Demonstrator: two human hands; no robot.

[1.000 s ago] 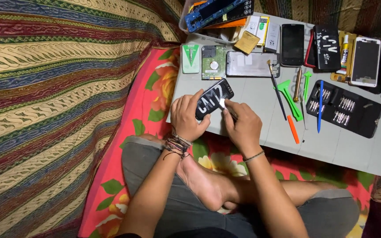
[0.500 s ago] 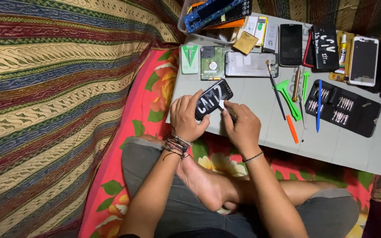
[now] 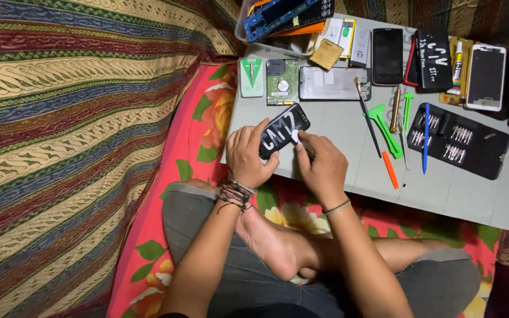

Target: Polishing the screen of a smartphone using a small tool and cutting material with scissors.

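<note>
At the near edge of the view, the person sits cross-legged on a red floral mat (image 3: 198,126), a bare foot (image 3: 272,244) tucked between the forearms. Just beyond, over the near left corner of a grey work board (image 3: 455,188), the left hand (image 3: 248,154) is wrapped around the lower end of a black phone (image 3: 283,129) marked with white lettering, holding it tilted off the board. The right hand (image 3: 320,168) is closed in a narrow pinch on a small white-tipped tool (image 3: 296,136), its tip touching the phone's face. To the right on the board lie an orange-handled tool (image 3: 389,169), a green plastic pry tool (image 3: 382,123), a blue stick (image 3: 425,138) and a black screwdriver bit case (image 3: 463,141), opened flat. Farther off sit a green card (image 3: 251,76), a bare hard drive (image 3: 282,81) and a grey phone back cover (image 3: 332,82). At the far edge stand a dark smartphone (image 3: 387,56), a white-framed phone (image 3: 486,76) and a clear parts box (image 3: 284,17). A striped patterned cloth (image 3: 72,129) fills the left side.
</note>
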